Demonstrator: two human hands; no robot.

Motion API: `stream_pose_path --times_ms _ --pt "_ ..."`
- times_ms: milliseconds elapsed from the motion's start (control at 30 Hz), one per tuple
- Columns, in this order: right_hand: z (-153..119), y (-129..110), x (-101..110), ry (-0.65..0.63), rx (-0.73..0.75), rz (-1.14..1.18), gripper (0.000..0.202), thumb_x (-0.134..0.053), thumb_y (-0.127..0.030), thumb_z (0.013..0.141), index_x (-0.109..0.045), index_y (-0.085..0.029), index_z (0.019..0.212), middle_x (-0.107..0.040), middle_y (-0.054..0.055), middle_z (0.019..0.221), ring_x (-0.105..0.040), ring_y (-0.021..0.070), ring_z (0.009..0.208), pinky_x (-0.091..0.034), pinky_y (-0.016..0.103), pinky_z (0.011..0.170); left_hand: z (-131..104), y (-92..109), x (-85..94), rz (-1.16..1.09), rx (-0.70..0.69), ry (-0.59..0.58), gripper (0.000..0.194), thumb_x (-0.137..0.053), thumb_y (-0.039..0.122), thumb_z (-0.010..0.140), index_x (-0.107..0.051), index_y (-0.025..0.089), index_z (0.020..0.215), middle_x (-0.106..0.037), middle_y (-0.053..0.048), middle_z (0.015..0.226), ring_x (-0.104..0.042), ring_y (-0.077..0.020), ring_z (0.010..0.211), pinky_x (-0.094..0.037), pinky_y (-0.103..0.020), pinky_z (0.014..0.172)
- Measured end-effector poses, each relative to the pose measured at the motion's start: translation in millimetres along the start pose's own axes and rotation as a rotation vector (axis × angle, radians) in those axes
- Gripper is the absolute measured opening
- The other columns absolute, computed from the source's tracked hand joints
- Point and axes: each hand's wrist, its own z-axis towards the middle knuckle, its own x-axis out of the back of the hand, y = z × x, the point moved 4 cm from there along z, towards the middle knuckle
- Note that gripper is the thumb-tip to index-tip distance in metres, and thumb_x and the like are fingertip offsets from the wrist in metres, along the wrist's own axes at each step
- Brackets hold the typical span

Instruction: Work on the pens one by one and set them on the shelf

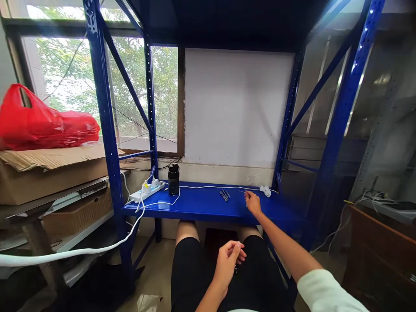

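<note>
My right hand (252,203) is over the right part of the blue shelf top (195,206). Thumb and fingers pinch a thin, slender piece (242,191) that points left; its kind is too small to tell. To the left of it lie several short dark pen-like sticks (224,195), side by side on the blue surface. My left hand (229,260) is held above my lap, its fingers curled towards the thumb. Small dark, shiny bits (236,269) show just below those fingers; what the hand holds is mostly hidden.
A black bottle (173,179) and a white power strip (147,191) with plugs stand at the shelf's left. A white cable (208,187) runs along the back to a crumpled white wad (265,190). Blue uprights (108,130) frame both sides.
</note>
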Motion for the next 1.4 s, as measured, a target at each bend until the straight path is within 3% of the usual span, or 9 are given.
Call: stream_pose_path --times_ms 133,400,667,900,1100,1300,1400 --pt "8 24 -18 -0.059 -0.051 -0.217 0.029 -0.067 -0.041 0.106 -0.071 -0.02 0.125 -0.071 0.01 0.132 -0.07 0.0256 0.118 -0.056 0.05 0.106 -3 0 1.4 0.011 0.007 -0.004 0.064 -0.07 0.078 0.086 -0.079 0.015 0.095 -0.078 -0.011 0.081 -0.068 -0.0211 0.074 -0.047 -0.031 0.069" --pt "10 55 -35 -0.135 -0.018 -0.432 0.032 -0.066 -0.039 0.107 -0.07 -0.02 0.133 -0.074 0.01 0.13 -0.073 0.0252 0.115 -0.058 0.049 0.104 -8 -2 3.4 0.025 0.014 -0.012 0.062 -0.068 0.077 0.088 -0.079 0.016 0.093 -0.078 -0.011 0.08 -0.069 -0.0221 0.075 -0.047 -0.032 0.071" --pt "11 60 -29 -0.046 -0.011 -0.473 0.043 -0.05 -0.023 0.106 -0.073 -0.021 0.142 -0.08 0.015 0.125 -0.076 0.0276 0.116 -0.054 0.032 0.102 -11 2 0.3 0.035 0.014 -0.006 0.061 -0.069 0.077 0.088 -0.079 0.017 0.091 -0.078 -0.01 0.079 -0.068 -0.0219 0.074 -0.046 -0.032 0.071" --pt "10 72 -4 0.113 -0.141 -0.498 0.046 -0.042 -0.024 0.111 -0.061 -0.012 0.151 -0.074 0.022 0.134 -0.074 0.0291 0.119 -0.055 0.036 0.099 -10 1 -0.7 0.05 0.024 -0.006 0.063 -0.07 0.08 0.084 -0.079 0.017 0.088 -0.076 -0.01 0.075 -0.066 -0.0212 0.07 -0.045 -0.032 0.069" --pt "6 83 3 0.047 -0.186 -0.55 0.03 -0.067 -0.04 0.107 -0.07 -0.02 0.127 -0.073 0.01 0.126 -0.073 0.0231 0.108 -0.061 0.044 0.097 -10 2 -1.9 0.065 0.024 -0.006 0.063 -0.069 0.079 0.086 -0.079 0.017 0.087 -0.075 -0.009 0.073 -0.065 -0.0203 0.068 -0.045 -0.032 0.069" --pt "3 78 -3 -0.011 -0.101 -0.608 0.028 -0.066 -0.04 0.107 -0.072 -0.018 0.124 -0.074 0.01 0.126 -0.072 0.0244 0.111 -0.058 0.045 0.101 -10 3 -3.1 0.066 0.026 -0.02 0.062 -0.07 0.078 0.086 -0.079 0.017 0.087 -0.075 -0.008 0.073 -0.064 -0.0193 0.068 -0.044 -0.031 0.069" --pt "3 64 -15 -0.015 -0.001 -0.635 0.031 -0.057 -0.028 0.107 -0.072 -0.015 0.131 -0.071 0.017 0.137 -0.065 0.0288 0.132 -0.048 0.042 0.112 -11 4 -3.4 0.054 0.021 -0.015 0.06 -0.07 0.076 0.088 -0.078 0.016 0.087 -0.073 -0.008 0.072 -0.062 -0.0185 0.067 -0.043 -0.031 0.068"
